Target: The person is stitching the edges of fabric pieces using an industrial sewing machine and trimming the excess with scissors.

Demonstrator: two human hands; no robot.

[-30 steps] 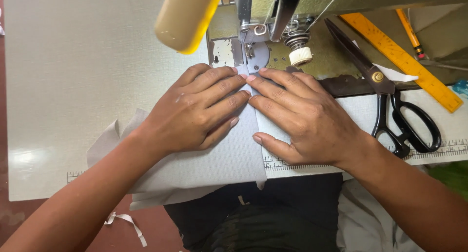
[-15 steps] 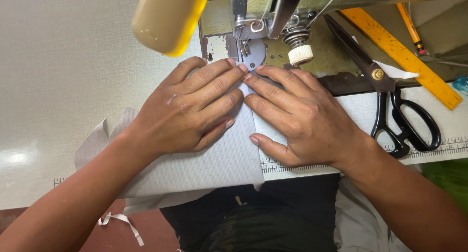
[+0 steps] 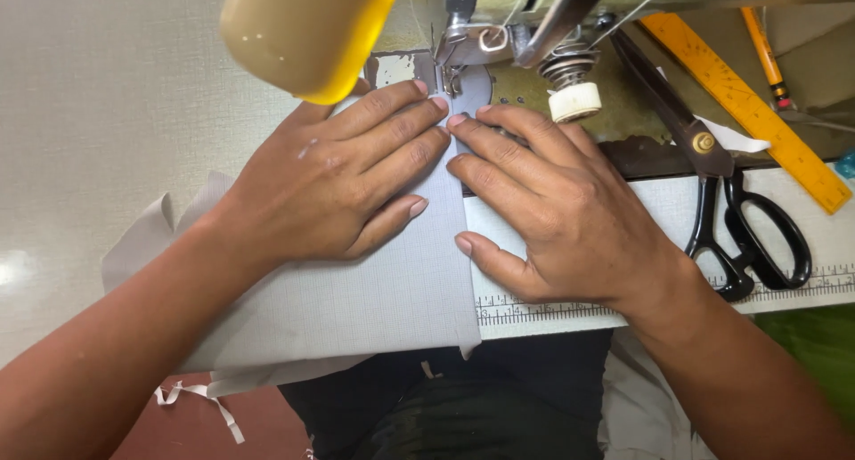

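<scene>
my left hand (image 3: 343,179) and right hand (image 3: 552,215) press flat, open, on the grey fabric (image 3: 392,291), fingertips (image 3: 438,104) risking the near needle (image 3: 445,73).

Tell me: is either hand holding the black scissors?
No, both the left hand and right hand press flat on the grey fabric; the scissors lie untouched.

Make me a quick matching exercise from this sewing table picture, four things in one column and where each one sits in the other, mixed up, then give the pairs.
Things:
1. left hand
2. right hand
3. scissors
4. orange ruler

Places:
A. lying at an angle at the far right of the table
B. flat on the grey fabric, fingertips near the needle
C. partly on the fabric's right edge, partly on the white ruled board
D. on the board, black handles toward the person

Pairs: 1-B, 2-C, 3-D, 4-A
</scene>
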